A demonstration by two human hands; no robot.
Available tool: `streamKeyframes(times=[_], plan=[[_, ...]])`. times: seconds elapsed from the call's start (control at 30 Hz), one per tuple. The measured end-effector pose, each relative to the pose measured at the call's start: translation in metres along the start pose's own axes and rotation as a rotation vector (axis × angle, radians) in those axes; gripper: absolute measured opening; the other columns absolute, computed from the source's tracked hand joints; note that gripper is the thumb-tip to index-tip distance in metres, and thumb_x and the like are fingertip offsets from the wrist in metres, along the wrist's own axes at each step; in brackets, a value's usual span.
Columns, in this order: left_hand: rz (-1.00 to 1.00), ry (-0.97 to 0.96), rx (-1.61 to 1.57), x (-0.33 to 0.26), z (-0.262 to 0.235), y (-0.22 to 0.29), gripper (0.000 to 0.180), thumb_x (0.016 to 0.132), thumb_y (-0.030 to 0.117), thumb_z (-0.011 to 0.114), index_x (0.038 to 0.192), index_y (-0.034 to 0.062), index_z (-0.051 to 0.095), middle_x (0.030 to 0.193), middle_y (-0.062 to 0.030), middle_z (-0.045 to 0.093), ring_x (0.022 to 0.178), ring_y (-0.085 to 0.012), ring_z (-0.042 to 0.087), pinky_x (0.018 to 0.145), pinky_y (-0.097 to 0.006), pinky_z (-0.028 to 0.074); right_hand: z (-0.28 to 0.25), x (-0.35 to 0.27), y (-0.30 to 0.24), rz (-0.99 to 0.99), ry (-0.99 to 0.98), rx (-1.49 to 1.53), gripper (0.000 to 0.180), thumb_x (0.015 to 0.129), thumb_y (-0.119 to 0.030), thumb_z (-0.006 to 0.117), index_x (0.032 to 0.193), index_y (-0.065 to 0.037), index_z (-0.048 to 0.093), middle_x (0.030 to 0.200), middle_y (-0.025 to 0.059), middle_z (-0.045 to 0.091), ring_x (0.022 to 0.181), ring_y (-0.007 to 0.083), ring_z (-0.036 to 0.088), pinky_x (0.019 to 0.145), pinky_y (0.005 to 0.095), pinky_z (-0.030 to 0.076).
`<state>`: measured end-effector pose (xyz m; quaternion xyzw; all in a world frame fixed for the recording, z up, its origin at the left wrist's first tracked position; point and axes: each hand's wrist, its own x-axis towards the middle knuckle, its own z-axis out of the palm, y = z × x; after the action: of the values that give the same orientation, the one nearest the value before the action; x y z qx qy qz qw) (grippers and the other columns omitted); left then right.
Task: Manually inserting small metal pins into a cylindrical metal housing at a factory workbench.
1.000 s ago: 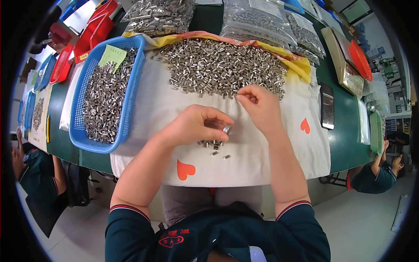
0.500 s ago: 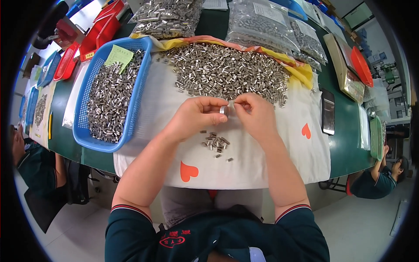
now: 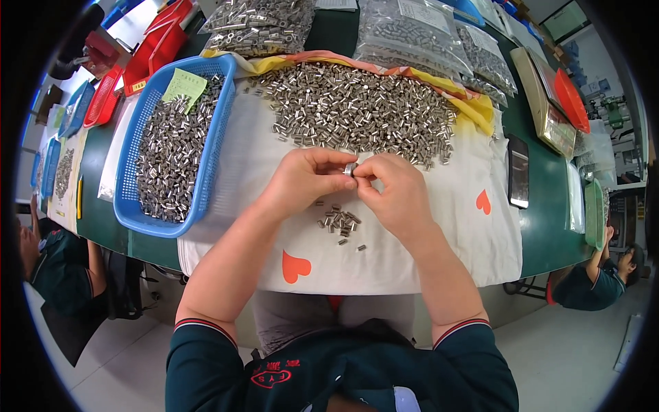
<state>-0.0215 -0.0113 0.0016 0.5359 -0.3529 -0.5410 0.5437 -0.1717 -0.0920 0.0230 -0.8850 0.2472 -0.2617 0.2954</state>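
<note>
Between the thumb and fingers of my left hand (image 3: 302, 180) is a small round metal ring (image 3: 349, 169), held above the white cloth. My right hand (image 3: 397, 192) is pinched closed right against the ring's right side; whatever its fingertips hold is too small or hidden to make out. Just beyond both hands lies a wide heap of short metal cylinders (image 3: 364, 110). Closer to me, below the ring, a small scattered group of the same cylinders (image 3: 338, 221) rests on the cloth (image 3: 364, 271).
A blue perforated basket (image 3: 123, 172) of cylinders, with a green note (image 3: 184, 85), stands at left. A yellow-orange cloth edge (image 3: 473, 113) borders the heap. Bags of metal parts (image 3: 408, 34) sit behind; a phone (image 3: 518, 172) lies right. Other people (image 3: 594, 285) sit on both sides.
My right hand has come left and its fingertips now meet the ring in my left hand. Before, a small gap lay between them. The left hand has barely moved.
</note>
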Motion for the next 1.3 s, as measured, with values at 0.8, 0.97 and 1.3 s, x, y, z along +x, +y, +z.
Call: streamKeyframes(times=[0.8,0.97,1.3], plan=[[-0.036,-0.331,0.253,-0.007,0.003,0.006,0.031,0.069,0.002,0.071,0.098,-0.0004,0.061,0.086,-0.0019,0.062,0.075,-0.0049,0.055,0.068,-0.02,0.046,0.013,0.004,0.024,0.016,-0.012,-0.343,0.008,0.07,-0.007,0.058,0.078,-0.006,0.061,0.076,0.0079,0.057,0.077,0.0248,0.054,0.071,0.036,0.043],[-0.081,-0.172,-0.029,-0.004,-0.001,0.007,0.029,0.073,-0.003,0.064,0.102,-0.0013,0.058,0.091,-0.0037,0.061,0.078,-0.0075,0.057,0.069,-0.022,0.048,0.015,0.008,0.019,-0.003,-0.02,-0.368,0.01,0.069,-0.004,0.058,0.078,-0.005,0.061,0.075,0.0083,0.056,0.078,0.0254,0.053,0.071,0.0363,0.043],[-0.037,-0.046,-0.111,-0.001,-0.005,0.005,0.034,0.074,0.001,0.065,0.106,-0.0032,0.054,0.09,-0.0048,0.061,0.081,-0.0083,0.057,0.071,-0.021,0.047,-0.007,0.005,0.006,0.257,-0.075,0.452,0.008,0.074,-0.002,0.059,0.082,-0.002,0.06,0.078,0.0026,0.06,0.07,0.0113,0.054,0.066,0.0241,0.044]])
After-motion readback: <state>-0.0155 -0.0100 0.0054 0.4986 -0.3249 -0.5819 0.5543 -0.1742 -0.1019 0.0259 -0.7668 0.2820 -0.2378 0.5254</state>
